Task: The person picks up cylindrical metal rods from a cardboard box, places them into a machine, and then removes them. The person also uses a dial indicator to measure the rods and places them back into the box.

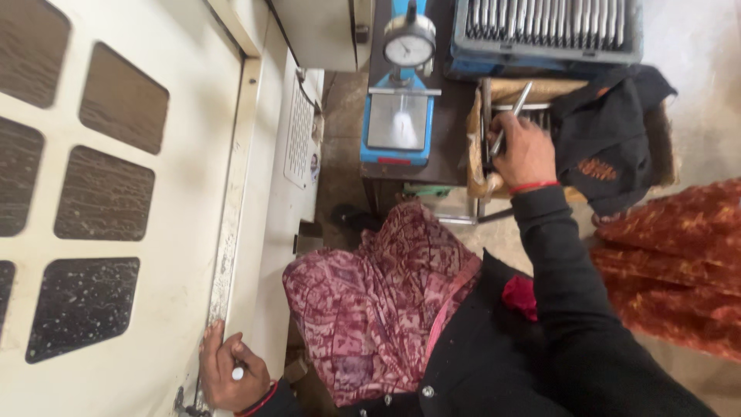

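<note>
Left hand clenched on the door edge, perhaps gripping something white; right hand grasps a metal rod.

The scene is seen through a single camera worn on the head, pointed steeply down over the wearer's own chest and arms, so that the black sleeves rise from the bottom edge and the floor is seen between them. The left hand is caught close by at 7 o'clock against a cream machine door, while the right hand is reached further out toward 1 o'clock, over a wooden box. A blue dial gauge stand on the counter is framed at 12 o'clock, at arm's length; no second view is provided, so nothing is shared.
</note>
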